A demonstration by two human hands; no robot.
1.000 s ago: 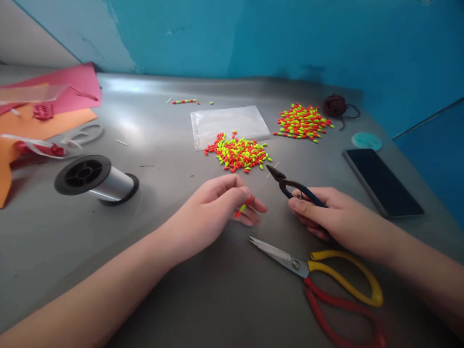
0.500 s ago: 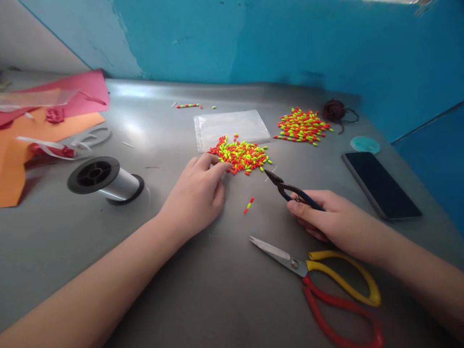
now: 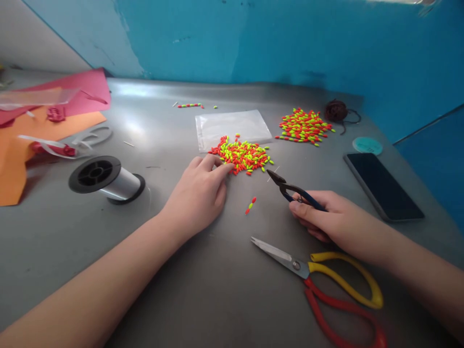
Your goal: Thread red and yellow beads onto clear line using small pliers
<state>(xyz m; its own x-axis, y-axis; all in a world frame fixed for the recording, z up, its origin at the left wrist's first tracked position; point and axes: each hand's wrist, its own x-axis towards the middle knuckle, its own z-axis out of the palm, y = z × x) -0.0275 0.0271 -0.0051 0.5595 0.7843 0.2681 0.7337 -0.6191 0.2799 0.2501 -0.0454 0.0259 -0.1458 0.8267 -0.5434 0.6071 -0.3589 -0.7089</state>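
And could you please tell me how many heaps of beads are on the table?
2: the nearer heap at the left hand, by the plastic bag; the farther heap beside the dark ball of cord.

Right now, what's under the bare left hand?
The near-left edge of the nearer pile of small oval red and yellow-green beads shows at its fingers. The bare left hand covers whatever lies directly beneath, including any pinched bead.
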